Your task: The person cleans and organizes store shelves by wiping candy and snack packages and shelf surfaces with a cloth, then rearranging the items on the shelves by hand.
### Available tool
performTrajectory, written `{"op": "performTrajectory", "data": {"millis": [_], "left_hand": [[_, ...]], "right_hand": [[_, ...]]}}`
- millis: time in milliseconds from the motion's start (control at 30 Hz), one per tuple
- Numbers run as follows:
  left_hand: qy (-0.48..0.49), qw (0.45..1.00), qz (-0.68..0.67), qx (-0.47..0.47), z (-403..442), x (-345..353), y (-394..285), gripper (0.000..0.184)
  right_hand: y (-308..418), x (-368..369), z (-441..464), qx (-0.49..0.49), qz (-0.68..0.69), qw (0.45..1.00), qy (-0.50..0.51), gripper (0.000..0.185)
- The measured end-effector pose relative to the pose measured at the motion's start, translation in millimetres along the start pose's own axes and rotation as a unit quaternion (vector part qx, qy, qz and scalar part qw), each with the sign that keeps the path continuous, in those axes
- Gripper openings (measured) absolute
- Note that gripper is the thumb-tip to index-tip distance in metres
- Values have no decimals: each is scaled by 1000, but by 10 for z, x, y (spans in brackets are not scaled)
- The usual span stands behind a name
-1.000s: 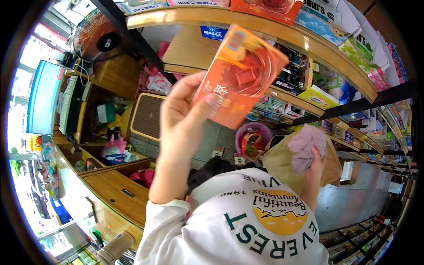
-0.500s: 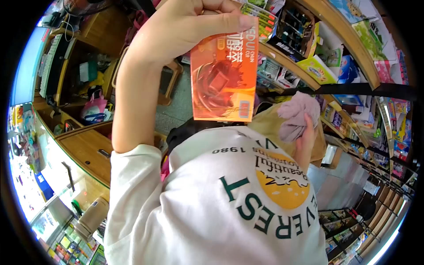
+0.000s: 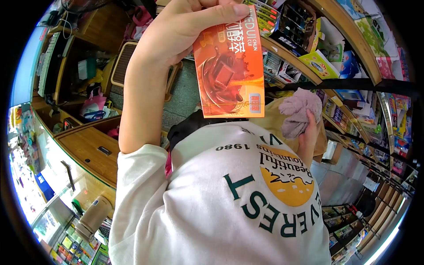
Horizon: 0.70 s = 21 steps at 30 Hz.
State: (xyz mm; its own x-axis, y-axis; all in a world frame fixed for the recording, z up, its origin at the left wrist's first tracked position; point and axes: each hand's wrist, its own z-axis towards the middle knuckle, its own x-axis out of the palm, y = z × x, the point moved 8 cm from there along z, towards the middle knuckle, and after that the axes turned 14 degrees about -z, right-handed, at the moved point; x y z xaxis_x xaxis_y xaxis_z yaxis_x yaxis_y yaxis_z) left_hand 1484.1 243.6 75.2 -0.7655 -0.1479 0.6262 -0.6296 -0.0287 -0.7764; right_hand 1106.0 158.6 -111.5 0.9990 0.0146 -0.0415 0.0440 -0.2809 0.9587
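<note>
My left hand (image 3: 194,20) grips an orange printed box (image 3: 229,75) by its upper end, thumb across the front. Its face bears white lettering and a picture of a brown, chocolate-like square in a splash. Some of my left fingers are hidden behind the box or cut off by the top edge. At the right, my right hand (image 3: 310,132) is closed on a crumpled, pale mauve cloth (image 3: 300,112), held beside my body. The cloth covers part of that hand.
Wooden shelves (image 3: 291,59) packed with boxes and packets line the right side. Left stand a wooden cabinet (image 3: 84,148), a keyboard (image 3: 47,70) and a glass-topped counter (image 3: 66,185) with a beige cylinder (image 3: 95,216). Behind my left arm is a chair-like wooden frame (image 3: 123,66). A brown bag-like object (image 3: 269,119) lies behind the cloth.
The orange box and my left hand have shifted slightly right and up, and the box has tilted a little. The cloth in my right hand has turned slightly.
</note>
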Motion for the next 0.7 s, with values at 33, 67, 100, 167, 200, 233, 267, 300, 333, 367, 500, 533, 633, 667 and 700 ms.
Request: {"op": "performTrajectory", "data": {"millis": [33,67,100,167,200,233,267,300,333,367,500,533,633,667,700], "left_hand": [[0,1000,2,1,-6,0,-2,16],[0,1000,1,2,-8,0,0,16],[-15,1000,7,-3,-11,-26,10,16],[-30,999,13,-7,-25,-45,22,16],[-21,1000,-8,-4,-37,-24,20,16],[-12,1000,-29,-2,-44,-5,18,16],[-12,1000,-29,-2,-31,-29,30,16],[-10,1000,-22,-6,-4,-73,59,16],[-8,1000,-15,-9,9,-102,81,16],[-8,1000,-14,-9,8,-113,84,16],[-5,1000,-10,-7,2,-119,84,16],[-5,1000,-10,-7,-2,-115,83,16],[-8,1000,-21,-3,-59,-9,19,16],[-7,1000,-21,-3,-42,-47,46,16],[2,999,38,28,-12,-100,50,18]], "right_hand": [[-8,-12,-11,7,-4,1000,-17,51],[-16,-34,-16,13,-8,999,-35,51],[-14,-39,-14,13,-9,999,-35,51],[-33,-1,-8,19,7,1000,-7,52],[-47,-10,2,19,7,1000,-7,52],[-67,-11,19,21,11,1000,2,52],[-78,-5,27,22,15,1000,12,52],[-73,0,21,22,15,1000,12,52],[-60,16,10,20,13,1000,14,52],[-53,30,4,18,12,1000,17,52],[-98,18,14,23,18,999,15,51],[-94,21,6,20,-1,1000,15,48],[-93,10,19,18,-4,1000,15,50],[-97,6,24,19,10,1000,14,54],[-75,22,11,19,11,1000,14,54]]}}
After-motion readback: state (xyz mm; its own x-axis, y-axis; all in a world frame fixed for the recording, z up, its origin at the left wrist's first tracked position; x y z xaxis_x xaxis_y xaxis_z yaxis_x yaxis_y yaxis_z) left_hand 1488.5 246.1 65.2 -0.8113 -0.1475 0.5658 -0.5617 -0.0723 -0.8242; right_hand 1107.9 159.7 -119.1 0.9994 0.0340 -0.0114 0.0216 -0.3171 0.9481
